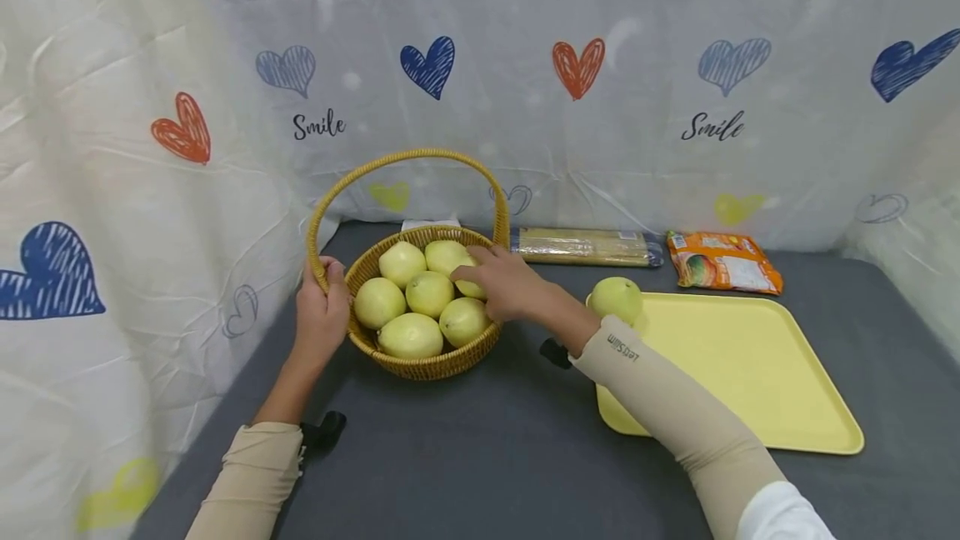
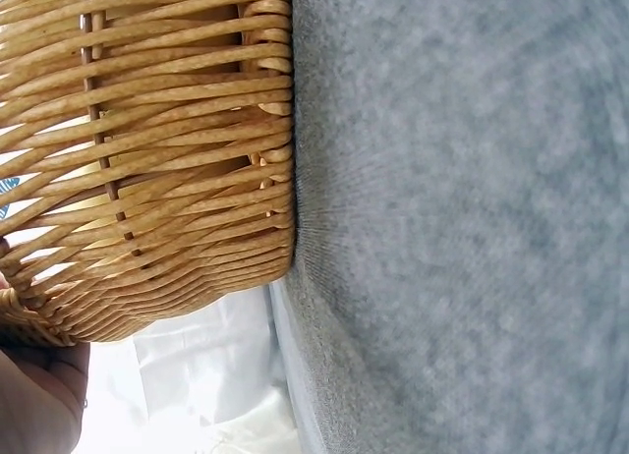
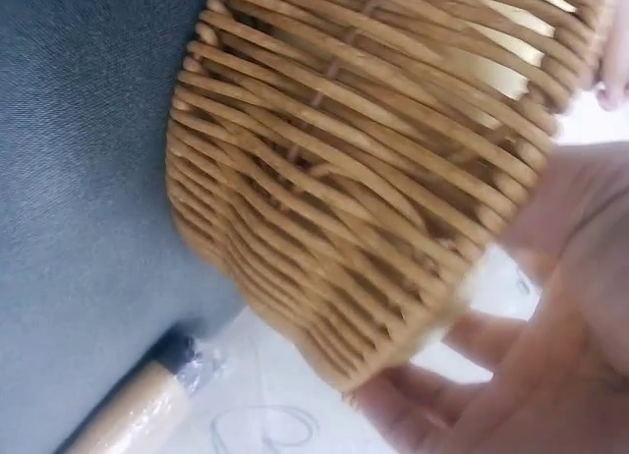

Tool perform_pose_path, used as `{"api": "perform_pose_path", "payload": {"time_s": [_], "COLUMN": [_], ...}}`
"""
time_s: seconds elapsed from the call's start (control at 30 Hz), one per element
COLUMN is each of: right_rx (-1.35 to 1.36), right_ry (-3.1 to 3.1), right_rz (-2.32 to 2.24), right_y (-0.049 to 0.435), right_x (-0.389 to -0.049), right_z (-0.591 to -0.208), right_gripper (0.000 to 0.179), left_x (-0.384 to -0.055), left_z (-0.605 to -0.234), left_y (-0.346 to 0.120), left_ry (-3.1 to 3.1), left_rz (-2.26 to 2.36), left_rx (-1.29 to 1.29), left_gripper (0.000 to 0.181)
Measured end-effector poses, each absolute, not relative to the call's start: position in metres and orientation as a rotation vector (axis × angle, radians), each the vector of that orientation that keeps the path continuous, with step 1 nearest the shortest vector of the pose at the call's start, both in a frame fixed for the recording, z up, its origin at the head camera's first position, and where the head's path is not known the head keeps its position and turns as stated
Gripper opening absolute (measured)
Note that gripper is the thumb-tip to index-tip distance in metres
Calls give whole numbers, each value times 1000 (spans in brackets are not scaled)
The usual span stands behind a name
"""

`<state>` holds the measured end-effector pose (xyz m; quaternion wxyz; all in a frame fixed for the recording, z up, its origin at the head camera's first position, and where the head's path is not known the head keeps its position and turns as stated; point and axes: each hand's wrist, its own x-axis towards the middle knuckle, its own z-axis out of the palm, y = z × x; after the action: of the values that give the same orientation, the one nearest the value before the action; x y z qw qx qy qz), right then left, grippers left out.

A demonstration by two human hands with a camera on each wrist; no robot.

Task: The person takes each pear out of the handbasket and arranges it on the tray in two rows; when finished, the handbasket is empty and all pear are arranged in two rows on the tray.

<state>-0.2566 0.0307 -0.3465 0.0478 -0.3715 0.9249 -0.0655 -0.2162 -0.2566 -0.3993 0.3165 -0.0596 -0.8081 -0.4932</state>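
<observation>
A woven basket (image 1: 423, 367) with a tall arched handle stands on the dark table, filled with several pale yellow-green round fruits (image 1: 430, 294). My left hand (image 1: 322, 307) grips it on the left side, where the handle meets the rim; in the left wrist view only a bit of that hand (image 2: 39, 400) shows beside the weave. From the right, my right hand (image 1: 506, 280) reaches over the rim, its fingers curled on a fruit (image 1: 471, 288) at that side. The basket wall partly hides those fingers (image 3: 432, 390) in the right wrist view. Another such fruit (image 1: 617, 300) sits on a yellow tray (image 1: 735, 373).
Behind the basket lie a clear-wrapped pack of thin tan sticks (image 1: 585, 247) and an orange packet (image 1: 723, 262). The tray takes up the right of the table (image 1: 465, 457). A white curtain with printed hearts (image 1: 480, 65) encloses the back and sides.
</observation>
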Motion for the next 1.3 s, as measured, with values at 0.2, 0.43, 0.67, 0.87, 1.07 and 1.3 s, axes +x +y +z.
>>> {"api": "perform_pose_path", "payload": {"time_s": [0.2,0.43,0.67,0.87,1.07,1.3], "right_rx": [-1085,-1119,-1249,-1214,-1062,-944], "right_ry": [2882,2946,2916,2788,2680,2554], "right_rz": [-70,-350,-510,-813,-1227,-1578], "right_y": [19,31,40,43,42,28], "right_x": [-257,-262,-265,-268,-266,-261], "right_z": [-348,-354,-356,-352,-362,-374], "right_gripper": [68,77,81,74,65,46], "left_x": [-215,-216,-216,-205,-215,-217], "left_z": [-402,-404,-401,-381,-397,-402], "left_y": [-256,-256,-254,-243,-253,-257], "left_ry": [-2140,-2141,-2137,-2110,-2133,-2130], "left_rz": [-1309,-1261,-1259,-1268,-1288,-1261], "left_rx": [-137,-120,-151,-184,-206,-198], "left_gripper": [24,22,23,19,22,27]}}
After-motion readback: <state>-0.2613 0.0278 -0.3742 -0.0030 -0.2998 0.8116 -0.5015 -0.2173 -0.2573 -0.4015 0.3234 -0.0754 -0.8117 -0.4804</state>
